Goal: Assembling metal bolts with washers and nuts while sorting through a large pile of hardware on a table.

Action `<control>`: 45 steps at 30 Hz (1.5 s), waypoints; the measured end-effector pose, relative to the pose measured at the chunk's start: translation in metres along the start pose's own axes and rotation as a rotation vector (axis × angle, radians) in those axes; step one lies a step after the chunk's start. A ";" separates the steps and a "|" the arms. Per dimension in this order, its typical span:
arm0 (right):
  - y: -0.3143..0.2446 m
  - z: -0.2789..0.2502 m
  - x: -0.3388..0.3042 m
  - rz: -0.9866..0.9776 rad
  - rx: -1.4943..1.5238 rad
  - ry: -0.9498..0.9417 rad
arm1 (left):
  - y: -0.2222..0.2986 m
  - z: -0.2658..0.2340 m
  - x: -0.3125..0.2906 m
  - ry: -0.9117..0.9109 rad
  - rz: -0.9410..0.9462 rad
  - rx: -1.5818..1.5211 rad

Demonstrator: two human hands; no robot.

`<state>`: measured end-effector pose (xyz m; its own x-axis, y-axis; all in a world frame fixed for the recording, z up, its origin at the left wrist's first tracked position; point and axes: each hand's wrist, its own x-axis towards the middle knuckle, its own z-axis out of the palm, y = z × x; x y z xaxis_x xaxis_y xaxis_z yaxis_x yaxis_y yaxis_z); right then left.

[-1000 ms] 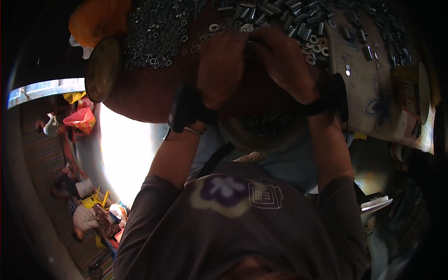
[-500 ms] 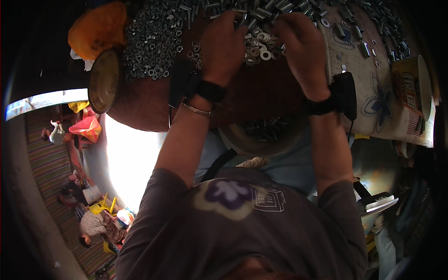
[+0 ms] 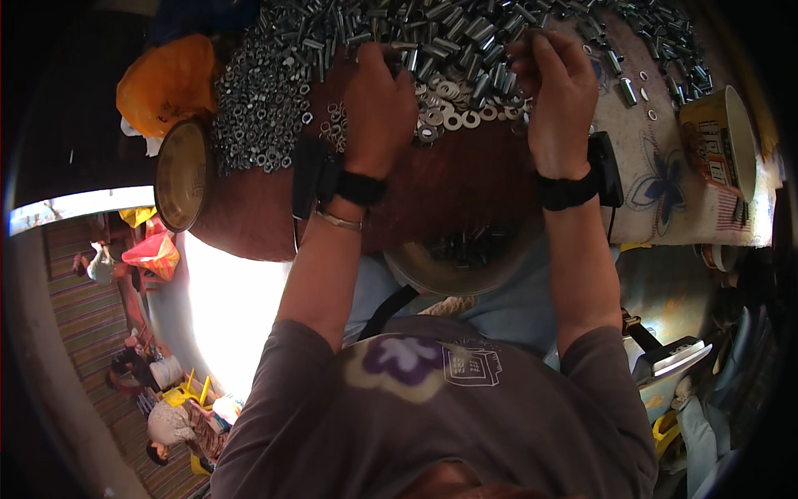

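My left hand [image 3: 379, 108] is closed, its fingers curled over the front edge of the metal pile. To the right, my right hand [image 3: 563, 104] has its thumb and fingers drawn together; whatever either hand holds is too small or hidden. Between them lie flat washers [image 3: 450, 114] and, beyond, a heap of shiny metal sleeves [image 3: 478, 37]. Left of my left hand spreads a mass of small nuts [image 3: 262, 112], with several thin rings [image 3: 334, 125] beside it. All rest on a dark red cloth [image 3: 465, 179].
A metal bowl [image 3: 440, 281] holding dark metal pieces is at my lap. Another bowl [image 3: 180, 175] and an orange bag [image 3: 166, 83] are at the left. A paper tub [image 3: 731, 145] stands right on patterned cloth [image 3: 636, 141]. Another person [image 3: 174, 422] is at far lower left.
My right hand has moved slightly right and turned, its fingers drawn together. My left hand has shifted a little left. The whole view has tilted, so the pile sits lower.
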<state>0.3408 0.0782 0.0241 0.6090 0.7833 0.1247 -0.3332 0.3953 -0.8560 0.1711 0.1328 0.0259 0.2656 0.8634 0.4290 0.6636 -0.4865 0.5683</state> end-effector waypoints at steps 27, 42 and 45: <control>0.009 -0.001 -0.006 0.174 0.022 -0.088 | -0.099 -0.053 0.058 0.016 -0.082 0.305; 0.015 0.002 -0.010 0.213 0.012 -0.201 | -0.073 -0.015 0.048 -0.035 -0.138 0.651; 0.015 0.003 -0.010 0.218 -0.004 -0.194 | -0.075 -0.010 0.049 -0.016 -0.178 0.641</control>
<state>0.3274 0.0776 0.0114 0.3738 0.9270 0.0308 -0.4377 0.2056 -0.8753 0.1277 0.2103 0.0115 0.1210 0.9274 0.3541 0.9814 -0.1653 0.0975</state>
